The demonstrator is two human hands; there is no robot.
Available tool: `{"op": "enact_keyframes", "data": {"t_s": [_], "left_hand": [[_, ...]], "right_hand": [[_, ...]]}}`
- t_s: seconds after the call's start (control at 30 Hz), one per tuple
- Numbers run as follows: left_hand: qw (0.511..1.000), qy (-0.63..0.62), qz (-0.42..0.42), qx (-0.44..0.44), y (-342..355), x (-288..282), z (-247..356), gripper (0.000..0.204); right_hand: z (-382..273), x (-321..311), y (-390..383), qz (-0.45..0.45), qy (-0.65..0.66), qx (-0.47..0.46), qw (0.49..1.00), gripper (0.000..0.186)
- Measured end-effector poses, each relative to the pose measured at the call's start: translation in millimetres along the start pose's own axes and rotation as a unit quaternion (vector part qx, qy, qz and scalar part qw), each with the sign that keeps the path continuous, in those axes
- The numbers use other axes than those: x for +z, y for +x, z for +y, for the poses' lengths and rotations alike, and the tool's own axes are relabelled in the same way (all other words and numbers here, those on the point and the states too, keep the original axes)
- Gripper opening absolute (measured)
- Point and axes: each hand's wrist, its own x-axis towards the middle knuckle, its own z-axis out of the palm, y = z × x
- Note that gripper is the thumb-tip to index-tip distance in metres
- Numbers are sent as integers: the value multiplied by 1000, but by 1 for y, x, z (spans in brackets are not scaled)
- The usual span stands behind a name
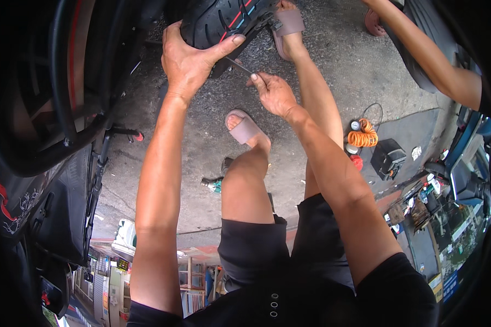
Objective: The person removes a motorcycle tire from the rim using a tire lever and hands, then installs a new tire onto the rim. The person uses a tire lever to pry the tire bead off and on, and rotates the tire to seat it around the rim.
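A black tire (210, 24) with red and blue stripes on its tread stands at the top of the view. My left hand (188, 62) grips its near side, thumb stretched to the right along the lower edge and fingers curled up at its left. My right hand (276, 95) is closed around a thin metal rod-like tool (239, 66). The rod points up and left, its far end close to the tire's underside below my left thumb; whether it touches cannot be told. A dark metal part (267, 24) sits at the tire's right.
Motorbike bodywork (65, 109) fills the left side. On the concrete floor lie a coiled orange hose (364, 135), a black case (388, 157) and a green power tool (213, 185). Another person's arm (431, 52) reaches in at upper right. Cluttered shelves stand at lower right.
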Motion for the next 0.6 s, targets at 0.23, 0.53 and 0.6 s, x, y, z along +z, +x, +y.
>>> {"op": "enact_keyframes", "data": {"t_s": [0.23,0.53,0.6], "left_hand": [[999,-25,-8,32,7,2,6,85],[998,-25,-26,48,13,-1,6,82],[998,-20,-30,43,14,-2,8,82]], "right_hand": [[-17,-5,-9,7,-8,18,1000,51],[-35,7,-23,52,-25,80,995,52],[-43,6,-28,57,-22,97,993,52]]}}
